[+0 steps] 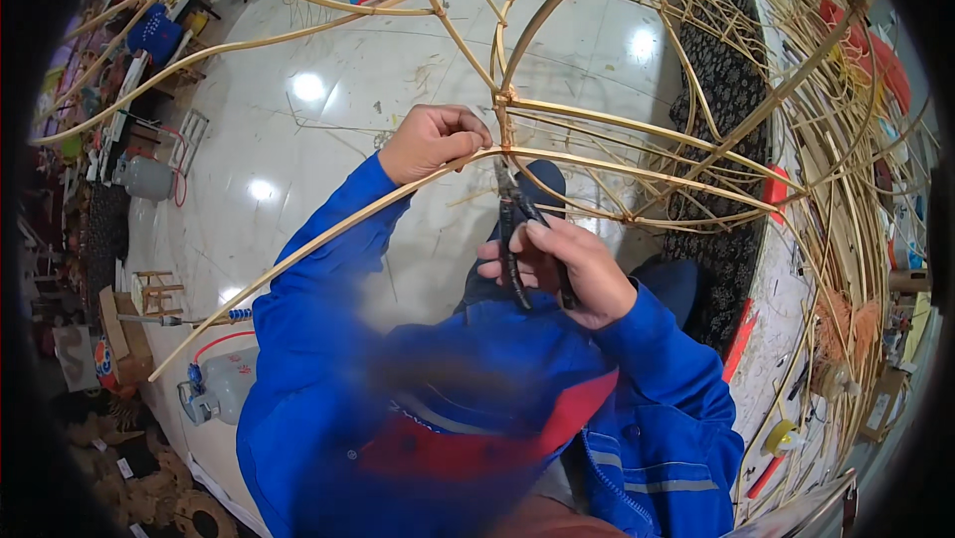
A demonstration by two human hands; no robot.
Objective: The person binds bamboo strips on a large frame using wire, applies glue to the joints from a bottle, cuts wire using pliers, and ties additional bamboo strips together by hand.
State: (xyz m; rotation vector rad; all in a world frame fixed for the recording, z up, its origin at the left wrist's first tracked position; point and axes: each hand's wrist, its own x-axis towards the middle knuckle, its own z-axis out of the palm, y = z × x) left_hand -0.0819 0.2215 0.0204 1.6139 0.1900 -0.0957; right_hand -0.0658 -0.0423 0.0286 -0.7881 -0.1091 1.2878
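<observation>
1. Your left hand is raised at the frame's joint, with the wrist bent, the back of the hand outward, and the fingers curled in; thumb and index finger come together just left of the joint. You can't tell here whether they pinch anything.
2. Your left forearm slants up and inward in its blue sleeve, behind the long pale strip, which runs from the lower left, across the hand's lower edge, to the joint.
3. Your right hand is lower and nearer your body, partly closed around the 2 black handles of the pliers, thumb over the top.
4. The handles are spread apart; the tool points up, its tip just below the joint.
5. Your right elbow is bent, the forearm angling up and left.
6. The pale frame extends rightward from the joint, above the tiled floor.
</observation>
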